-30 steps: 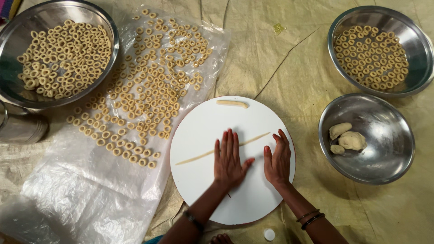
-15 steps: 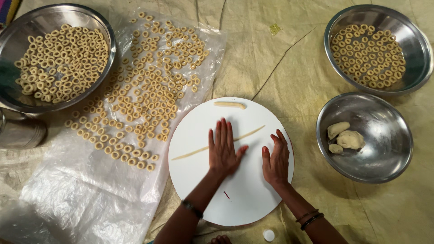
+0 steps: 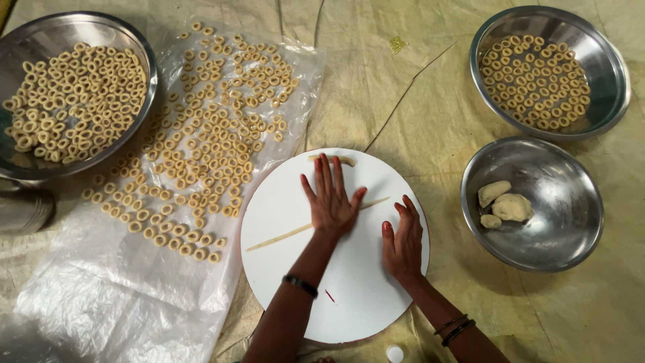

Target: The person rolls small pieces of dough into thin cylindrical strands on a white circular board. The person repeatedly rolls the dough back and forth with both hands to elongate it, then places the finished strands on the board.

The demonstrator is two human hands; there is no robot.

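The left hand (image 3: 330,198) is lying flat and open on a thin dough rope (image 3: 282,235), pressing it against the round white board (image 3: 349,296), so it is gripping nothing. The right hand (image 3: 405,238) is resting open beside it, empty. A short dough piece (image 3: 346,160) is waiting near the far rim.

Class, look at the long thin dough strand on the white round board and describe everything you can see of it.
The dough strand is a pale cream, soft-looking rope, very thin and even. It lies flat and slantwise across the white round board, lower end at the left. The left hand lies flat over its middle, hiding that part; the right hand rests just below its upper right end.
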